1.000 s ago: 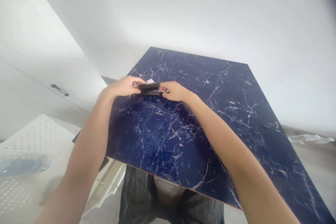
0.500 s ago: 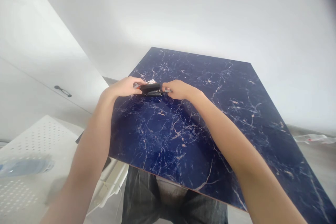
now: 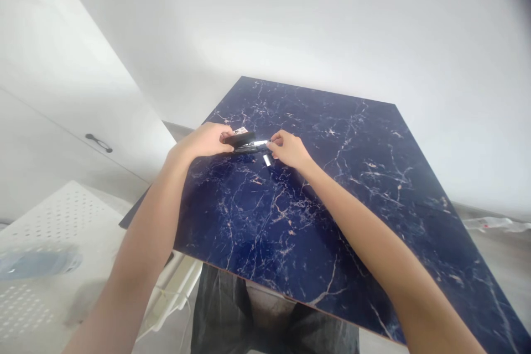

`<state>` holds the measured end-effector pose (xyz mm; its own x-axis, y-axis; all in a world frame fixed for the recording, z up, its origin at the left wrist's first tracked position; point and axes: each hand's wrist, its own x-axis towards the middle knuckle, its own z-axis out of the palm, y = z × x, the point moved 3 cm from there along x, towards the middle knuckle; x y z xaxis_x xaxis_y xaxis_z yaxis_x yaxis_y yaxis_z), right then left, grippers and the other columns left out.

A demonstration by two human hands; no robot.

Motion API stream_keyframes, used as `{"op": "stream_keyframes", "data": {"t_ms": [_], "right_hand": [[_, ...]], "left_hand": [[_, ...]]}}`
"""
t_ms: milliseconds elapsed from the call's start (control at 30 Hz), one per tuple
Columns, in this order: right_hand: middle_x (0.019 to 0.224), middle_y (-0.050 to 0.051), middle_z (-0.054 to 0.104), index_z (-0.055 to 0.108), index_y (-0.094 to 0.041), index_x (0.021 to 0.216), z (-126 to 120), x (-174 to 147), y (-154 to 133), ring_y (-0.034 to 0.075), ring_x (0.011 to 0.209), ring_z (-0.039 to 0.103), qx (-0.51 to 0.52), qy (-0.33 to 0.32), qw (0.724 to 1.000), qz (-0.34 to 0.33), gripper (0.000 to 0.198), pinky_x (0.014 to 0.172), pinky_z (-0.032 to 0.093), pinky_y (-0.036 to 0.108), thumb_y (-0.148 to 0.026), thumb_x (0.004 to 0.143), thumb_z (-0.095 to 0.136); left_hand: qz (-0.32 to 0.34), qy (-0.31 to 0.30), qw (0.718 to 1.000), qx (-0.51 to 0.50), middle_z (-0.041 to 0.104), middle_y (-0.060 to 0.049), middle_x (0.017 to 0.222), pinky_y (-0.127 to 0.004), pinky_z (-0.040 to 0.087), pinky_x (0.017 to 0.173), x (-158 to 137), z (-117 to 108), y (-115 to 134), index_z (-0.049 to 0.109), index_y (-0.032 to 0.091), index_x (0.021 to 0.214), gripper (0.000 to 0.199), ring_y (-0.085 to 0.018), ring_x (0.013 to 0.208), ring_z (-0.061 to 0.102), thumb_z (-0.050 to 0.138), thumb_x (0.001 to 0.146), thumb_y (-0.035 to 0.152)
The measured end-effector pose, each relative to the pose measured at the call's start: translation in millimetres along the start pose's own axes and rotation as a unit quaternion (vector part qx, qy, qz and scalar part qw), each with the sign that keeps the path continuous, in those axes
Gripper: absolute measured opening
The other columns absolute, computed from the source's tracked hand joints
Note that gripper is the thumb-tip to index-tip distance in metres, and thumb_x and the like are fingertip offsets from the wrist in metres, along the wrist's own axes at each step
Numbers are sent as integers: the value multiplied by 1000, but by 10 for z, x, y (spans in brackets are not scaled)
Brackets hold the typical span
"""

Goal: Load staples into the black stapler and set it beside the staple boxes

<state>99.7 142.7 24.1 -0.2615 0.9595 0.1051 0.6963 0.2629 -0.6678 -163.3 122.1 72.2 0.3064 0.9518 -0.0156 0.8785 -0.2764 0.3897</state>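
Observation:
A black stapler (image 3: 241,140) lies on the blue marbled tabletop, its top part raised from the base. My left hand (image 3: 213,139) is closed around its left end, thumb at the near side. At the stapler's right end a shiny metal slide (image 3: 260,144) sticks out, and the fingertips of my right hand (image 3: 286,148) pinch its tip. Just in front of that hand lies a small silver piece (image 3: 266,160), which looks like a strip of staples. Behind the stapler, partly covered by it, is a small printed packet (image 3: 240,130).
The blue tabletop (image 3: 265,232) ends near my legs. A white perforated surface (image 3: 62,215) with a clear plastic bottle (image 3: 39,263) stands lower left. White cabinet doors with a dark handle (image 3: 98,142) are at left. Crumpled clear plastic (image 3: 498,224) lies beyond the right edge.
The small silver piece now lies on the tabletop in front of my right hand. My right hand has shifted slightly right, and the metal slide shows more. My left hand and the stapler moved slightly right.

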Motion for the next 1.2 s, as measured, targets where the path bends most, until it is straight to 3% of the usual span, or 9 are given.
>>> {"op": "stream_keyframes", "data": {"t_ms": [133,267,433,567,633,800,933,1033,1200], "right_hand": [[112,7,79,63,-22,109,242,-94,-188,24,98,75,1,5,1000,-26,21,90,55,38,-19,89,59],[106,8,79,59,-23,117,493,-224,-501,28,91,74,-55,-23,991,-123,33,85,55,40,-14,85,57],[103,8,77,60,-22,109,475,-271,-556,26,88,71,-69,34,989,-128,22,82,53,38,-17,89,52],[101,5,77,61,-22,101,298,-267,-325,22,82,69,-38,52,994,-92,17,81,51,36,-16,87,55],[102,5,77,62,-22,102,240,-303,-214,21,80,68,-25,50,995,-82,17,82,51,36,-15,87,56],[100,4,76,64,-22,102,237,-495,-126,19,82,66,-23,5,991,-133,14,82,50,34,-21,88,64],[101,7,73,67,-20,99,245,-650,-172,23,91,63,-102,-35,965,-238,12,91,47,37,-26,89,71],[109,9,73,69,-20,105,239,-723,-173,24,94,62,-126,-50,957,-257,14,95,46,39,-25,92,70],[112,10,73,72,-17,110,322,-768,-210,26,99,62,-146,-34,951,-270,17,100,46,40,-22,98,61]], "left_hand": [[27,24,999,14,79,-5,101,-34,51,69,21,47,56,75,25,98,23,-25,83,72,74,80,40],[41,43,998,10,77,-4,88,-36,51,70,68,122,118,73,24,87,23,-24,76,70,74,83,47],[19,121,992,-28,75,-9,124,-39,54,91,58,12,-70,75,25,117,33,-27,107,71,56,95,41],[-23,7,999,30,75,-10,123,-39,55,84,30,-13,-325,72,27,127,51,-31,103,71,74,77,38],[-45,8,999,28,77,-8,115,-38,54,80,9,-47,-366,75,27,122,48,-30,96,72,76,74,35],[-3,129,990,-53,76,-7,111,-34,54,76,-78,-177,-47,72,25,125,43,-24,90,69,72,85,42],[123,54,991,-21,72,-7,115,-37,54,80,-68,91,446,70,26,128,42,-23,92,67,70,91,44],[190,80,974,97,70,-11,109,-49,49,98,-7,338,668,78,20,107,28,-32,109,60,66,94,41],[129,200,964,119,63,-14,132,-54,39,112,85,298,422,75,20,122,36,-35,127,51,51,103,38]]}}
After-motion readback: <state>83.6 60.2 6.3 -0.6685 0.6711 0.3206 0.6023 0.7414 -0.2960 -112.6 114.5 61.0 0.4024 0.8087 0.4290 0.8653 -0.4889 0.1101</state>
